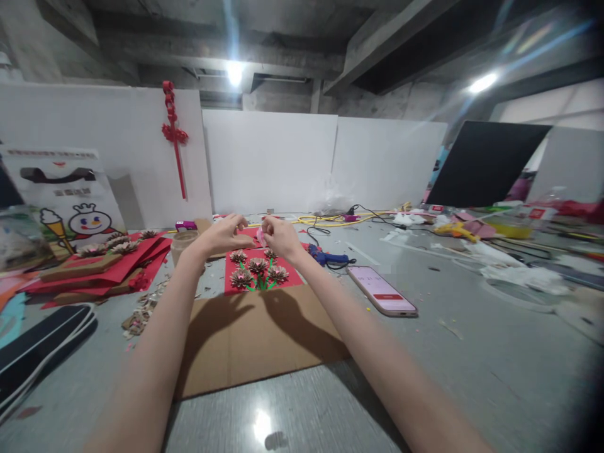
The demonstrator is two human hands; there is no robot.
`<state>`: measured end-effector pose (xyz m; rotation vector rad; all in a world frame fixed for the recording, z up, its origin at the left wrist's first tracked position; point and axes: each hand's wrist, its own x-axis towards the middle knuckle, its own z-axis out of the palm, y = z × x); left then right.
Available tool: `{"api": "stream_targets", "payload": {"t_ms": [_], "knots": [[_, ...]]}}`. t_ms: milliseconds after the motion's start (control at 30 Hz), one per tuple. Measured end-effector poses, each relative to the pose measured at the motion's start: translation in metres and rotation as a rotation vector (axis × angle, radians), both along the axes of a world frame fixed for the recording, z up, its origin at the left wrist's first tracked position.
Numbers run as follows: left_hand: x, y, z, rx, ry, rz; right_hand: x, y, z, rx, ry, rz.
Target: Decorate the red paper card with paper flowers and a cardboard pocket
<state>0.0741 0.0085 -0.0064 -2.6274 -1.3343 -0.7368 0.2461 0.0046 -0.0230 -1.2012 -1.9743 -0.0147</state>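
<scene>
Above the red card (296, 278): the right hand (282, 239) and left hand (225, 234) hung close together, near its far end.
Right grip: fingertips pinched together on a small pink piece (260, 236).
Left grip: loosely curved, thumb and fingers parted, nothing visible between them.
Flowers (258, 265): at least five brown ones sat on the card, with green stems (262, 284) below.
Done: seemingly these blooms and stems; one near bloom showed pink at its middle.
Remaining: the pink piece, not yet set down; whether other blooms lacked pink could not be told.
Worktop (472, 358): cardboard (264, 340) met the card's near edge; a glue gun (329, 257) and phone (383, 292) lay to the right.
</scene>
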Motion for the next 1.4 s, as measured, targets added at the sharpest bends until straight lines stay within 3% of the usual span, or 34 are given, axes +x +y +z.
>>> {"api": "stream_targets", "payload": {"t_ms": [200,300,400,600,767,900,1133,1400], "knots": [[0.0,0.006,-0.009,-0.02,0.028,-0.05,0.003,0.003,0.005,-0.182,0.226,0.279],[0.005,0.008,-0.009,-0.018,0.047,-0.115,0.002,0.0,0.005,-0.209,0.238,0.326],[0.007,0.006,-0.006,0.007,0.076,-0.112,0.002,-0.002,0.006,-0.186,0.167,0.258],[0.007,0.002,-0.001,0.153,0.147,0.037,0.001,-0.004,0.006,0.005,0.029,0.166],[0.005,0.009,-0.008,0.07,0.071,-0.071,-0.001,-0.007,0.008,0.095,0.002,0.164],[0.005,0.012,-0.011,0.017,0.041,-0.061,-0.001,-0.009,0.009,0.131,-0.025,0.146],[0.015,0.0,-0.004,0.034,0.119,-0.031,-0.001,-0.007,0.008,0.079,-0.012,0.084],[0.024,-0.011,0.002,0.072,0.284,0.1,-0.001,-0.01,0.01,-0.017,0.048,0.08]]}}
